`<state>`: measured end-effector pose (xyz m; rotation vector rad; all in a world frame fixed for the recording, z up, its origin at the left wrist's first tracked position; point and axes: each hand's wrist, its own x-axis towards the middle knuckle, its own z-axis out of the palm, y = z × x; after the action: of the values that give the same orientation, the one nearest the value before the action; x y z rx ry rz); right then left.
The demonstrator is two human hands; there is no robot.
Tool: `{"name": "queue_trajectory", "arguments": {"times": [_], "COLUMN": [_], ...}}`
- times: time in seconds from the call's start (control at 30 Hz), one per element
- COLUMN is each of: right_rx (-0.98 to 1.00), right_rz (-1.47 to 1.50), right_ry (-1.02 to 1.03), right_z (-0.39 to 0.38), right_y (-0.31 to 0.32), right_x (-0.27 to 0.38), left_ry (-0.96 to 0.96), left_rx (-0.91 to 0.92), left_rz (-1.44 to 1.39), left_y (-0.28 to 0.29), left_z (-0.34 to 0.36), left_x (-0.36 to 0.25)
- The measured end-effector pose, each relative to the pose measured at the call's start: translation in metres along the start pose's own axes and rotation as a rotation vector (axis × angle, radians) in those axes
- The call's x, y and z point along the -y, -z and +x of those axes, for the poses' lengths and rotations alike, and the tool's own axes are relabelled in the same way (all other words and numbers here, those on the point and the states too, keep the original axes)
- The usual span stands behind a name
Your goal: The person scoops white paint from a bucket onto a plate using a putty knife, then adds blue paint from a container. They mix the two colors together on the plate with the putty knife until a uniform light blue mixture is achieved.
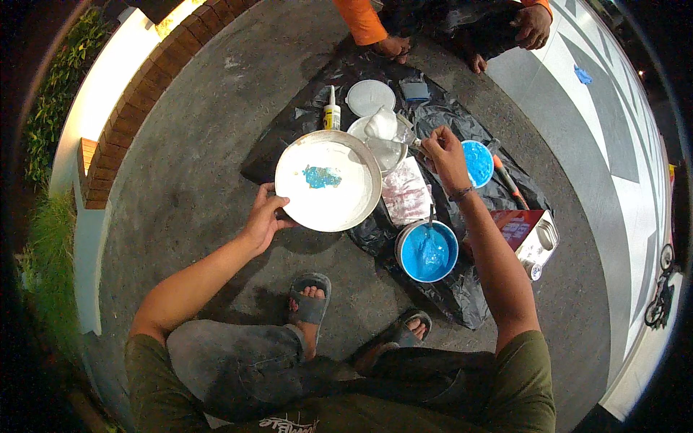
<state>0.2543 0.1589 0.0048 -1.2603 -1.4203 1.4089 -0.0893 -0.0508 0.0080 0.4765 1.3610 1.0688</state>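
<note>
My left hand (pixel 264 219) grips the rim of a shallow round pan (pixel 290 160), thumb over the edge. White material covers the pan's inside, with a patch of blue and tan flecks (pixel 322 177) near its middle. My right hand (pixel 445 156) is closed on the handle of a tool whose end carries a lump of white paste (pixel 382 124). The tool's exact kind is hidden by the paste. Below it is a tub of white paste (pixel 390 153), partly covered. Close to my right forearm stands a tin of blue paint (pixel 408 254) with a stick-like handle in it.
Black plastic sheeting (pixel 462 303) lies beneath several items: a stained cloth (pixel 406 191), a second blue paint tub (pixel 477 163), an orange-handled tool (pixel 510 179), a metal can (pixel 538 242), a sealant tube (pixel 331 112) and a white lid (pixel 370 97). Another person's hand (pixel 393 47) is at the far side.
</note>
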Motion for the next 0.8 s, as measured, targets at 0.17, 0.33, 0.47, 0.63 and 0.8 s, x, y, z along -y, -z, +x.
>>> {"name": "queue_trajectory", "arguments": {"times": [0.17,0.33,0.47,0.63,0.8], "right_rx": [-0.027,-0.033,-0.027,-0.026,0.007], "right_rz": [0.031,0.008,-0.004,0.076,-0.106], "right_ry": [-0.004,0.008,0.001,-0.021,0.12], "right_z": [0.0,0.0,-0.001,-0.004,-0.006], "right_y": [-0.002,0.0,-0.001,-0.003,0.0], "right_x": [-0.001,-0.003,0.003,0.012,0.024], "left_ry": [0.002,0.021,0.011,-0.008,0.004], "left_rx": [-0.005,0.008,0.005,0.009,0.008], "left_rz": [0.024,0.051,0.024,0.007,-0.002], "left_y": [0.004,-0.002,0.0,-0.006,-0.006], "left_z": [0.001,-0.001,0.001,-0.001,0.004], "left_x": [0.002,-0.002,0.0,-0.004,-0.003]}}
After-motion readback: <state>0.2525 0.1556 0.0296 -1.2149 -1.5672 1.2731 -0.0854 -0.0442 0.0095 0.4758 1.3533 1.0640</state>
